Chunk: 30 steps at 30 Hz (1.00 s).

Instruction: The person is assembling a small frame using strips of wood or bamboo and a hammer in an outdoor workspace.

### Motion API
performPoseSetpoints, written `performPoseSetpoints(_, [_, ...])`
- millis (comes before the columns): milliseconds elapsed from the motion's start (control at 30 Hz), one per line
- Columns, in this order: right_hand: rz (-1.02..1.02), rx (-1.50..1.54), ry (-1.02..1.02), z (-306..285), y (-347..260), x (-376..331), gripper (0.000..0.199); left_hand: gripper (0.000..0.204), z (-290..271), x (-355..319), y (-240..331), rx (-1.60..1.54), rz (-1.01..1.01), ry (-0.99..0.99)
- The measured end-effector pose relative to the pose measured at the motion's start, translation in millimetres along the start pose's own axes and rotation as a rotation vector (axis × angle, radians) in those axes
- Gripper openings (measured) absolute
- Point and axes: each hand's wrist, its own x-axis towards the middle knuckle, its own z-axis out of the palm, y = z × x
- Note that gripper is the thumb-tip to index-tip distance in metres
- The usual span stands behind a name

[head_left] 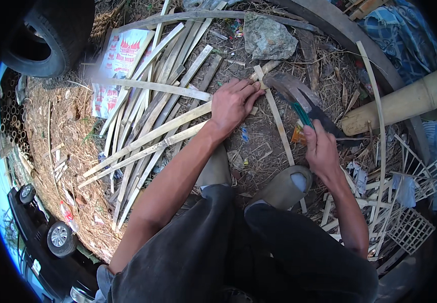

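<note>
My left hand (232, 104) is closed around pale bamboo strips, its fingertips pinching where a long upright strip (278, 121) crosses under them. Other bamboo strips (150, 136) run from beneath this hand toward the lower left. My right hand (322, 149) grips a tool by its green handle (303, 116). The tool's far end merges with a dark, rusty curved piece of metal (293, 92) close to the pinched strip; whether they are one thing I cannot tell. Two feet in olive slip-on shoes (278, 189) stand below, the right one beside the upright strip's lower part.
Loose bamboo slats (170, 76) are heaped at the left, by a printed sack (122, 55). A grey rock (269, 36) sits at the back. At the right lie a thick bamboo pole (400, 103) and a white lattice crate (411, 230). A tyre (42, 45) and a vehicle (42, 242) show at left.
</note>
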Motion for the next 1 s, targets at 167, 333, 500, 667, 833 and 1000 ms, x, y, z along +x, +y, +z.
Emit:
performPoseSetpoints(167, [-0.051,0.029,0.137,1.7,0.0,-4.6,0.032,0.019,1.5,2.7,0.6,0.032,0.044,-0.025])
performPoseSetpoints(333, [0.054,0.011,0.043,-2.2,6.0,-5.1,0.034,0.023,-10.6,-6.3,0.9,0.230,0.209,-0.058])
performPoseSetpoints(500, [0.051,-0.010,0.044,7.5,3.6,-8.5,0.038,0.029,-11.2,-2.9,-2.3,0.012,0.016,-0.123])
performPoseSetpoints(667, [0.134,0.005,-0.019,3.0,4.2,-9.5,0.037,0.029,-9.9,20.8,3.2,-0.263,-0.555,-0.181])
performPoseSetpoints(833, [0.212,0.064,0.020,-0.4,-1.8,-5.4,0.042,0.035,-24.4,46.8,5.3,-0.272,-0.857,-0.477])
performPoseSetpoints(1000, [0.138,0.034,0.053,10.2,-5.1,-0.6,0.043,0.038,-23.0,50.1,7.2,-0.158,-0.785,-0.455])
